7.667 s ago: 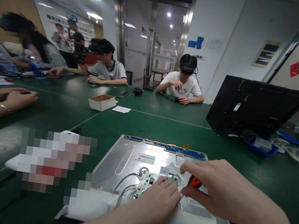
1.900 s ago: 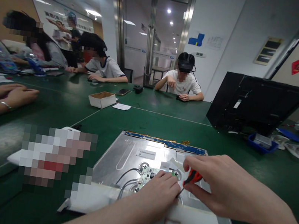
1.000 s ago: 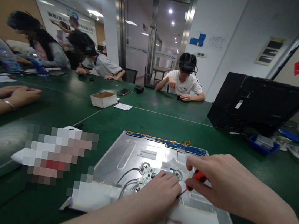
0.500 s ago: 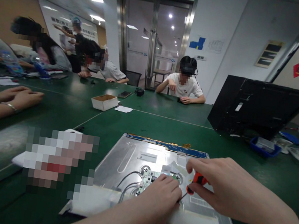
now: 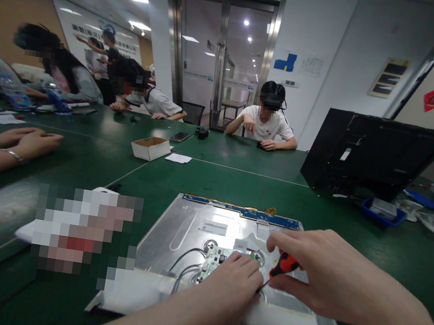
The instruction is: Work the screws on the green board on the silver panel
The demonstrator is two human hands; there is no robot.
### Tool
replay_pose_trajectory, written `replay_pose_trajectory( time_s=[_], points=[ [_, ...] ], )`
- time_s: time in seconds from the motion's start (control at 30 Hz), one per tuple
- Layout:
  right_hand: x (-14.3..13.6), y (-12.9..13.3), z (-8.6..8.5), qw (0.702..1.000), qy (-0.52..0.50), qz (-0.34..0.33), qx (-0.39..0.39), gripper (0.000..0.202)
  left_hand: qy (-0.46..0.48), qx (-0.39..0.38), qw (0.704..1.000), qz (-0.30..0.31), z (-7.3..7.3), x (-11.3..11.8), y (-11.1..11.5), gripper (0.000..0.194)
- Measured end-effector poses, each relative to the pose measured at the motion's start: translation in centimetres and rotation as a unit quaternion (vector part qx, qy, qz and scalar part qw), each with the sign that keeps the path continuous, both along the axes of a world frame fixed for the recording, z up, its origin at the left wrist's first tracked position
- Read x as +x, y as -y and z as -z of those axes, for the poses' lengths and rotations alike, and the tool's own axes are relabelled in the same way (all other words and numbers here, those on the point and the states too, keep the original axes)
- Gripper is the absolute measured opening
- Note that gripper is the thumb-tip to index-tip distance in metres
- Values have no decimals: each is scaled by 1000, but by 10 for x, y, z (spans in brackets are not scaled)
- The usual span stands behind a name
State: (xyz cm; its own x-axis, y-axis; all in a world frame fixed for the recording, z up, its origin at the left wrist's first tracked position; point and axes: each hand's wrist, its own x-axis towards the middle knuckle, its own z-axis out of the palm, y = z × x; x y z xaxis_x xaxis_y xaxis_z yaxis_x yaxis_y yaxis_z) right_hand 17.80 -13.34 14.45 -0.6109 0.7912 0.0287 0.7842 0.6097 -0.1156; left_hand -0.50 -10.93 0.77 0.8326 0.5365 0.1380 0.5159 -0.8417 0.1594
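Observation:
My right hand (image 5: 310, 263) has its thumb and fingers around the red-and-black handle of a screwdriver (image 5: 284, 263). The thin shaft slants down toward the fingertips of my left hand (image 5: 238, 280). That hand lies curled over the right part of a small green circuit board (image 5: 213, 259), its fingertips hidden from me. Whatever it may pinch near the screwdriver's tip is covered. Under both hands is a flat metal display panel (image 5: 174, 227), back side up, with a long blue circuit strip (image 5: 226, 208) along its far edge. Dark cables (image 5: 186, 253) run from the small board.
A black monitor housing (image 5: 368, 158) stands at the right, beside a blue tray (image 5: 382, 214). Farther back are a white box (image 5: 150, 148), a paper slip (image 5: 178, 158) and a phone (image 5: 180, 137). Another person's hands (image 5: 36, 143) rest at the left; more people sit around the green table (image 5: 214, 184).
The screwdriver handle has turned and tilted slightly in my right hand, with the fingers shifting around it. My left hand stays where it was on the board.

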Motion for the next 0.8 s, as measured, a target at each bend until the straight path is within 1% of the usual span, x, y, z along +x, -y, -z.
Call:
replay_pose_trajectory(
  time_s=[0.13,0.2,0.4,0.5,0.63,0.73,0.8],
  points=[
    [-2,-3,2,999,27,26,16,7,4,6,1000,3,0,0,1,9],
    [-2,-3,2,999,32,23,20,4,3,9,1000,0,0,0,1,8],
    [1,2,0,1000,2,-7,8,9,-1,4,1000,0,0,0,1,11],
    [0,1,0,1000,3,5,9,6,4,7,1000,1,0,0,1,12],
    [-1,-3,2,999,30,31,14,4,6,2,1000,-4,-4,1,3,7],
    [-1,-4,3,999,25,21,18,3,2,6,1000,-8,-5,1,3,6],
    [0,-2,2,1000,10,11,11,7,0,15,1000,-4,-4,1,3,6]
  ],
)
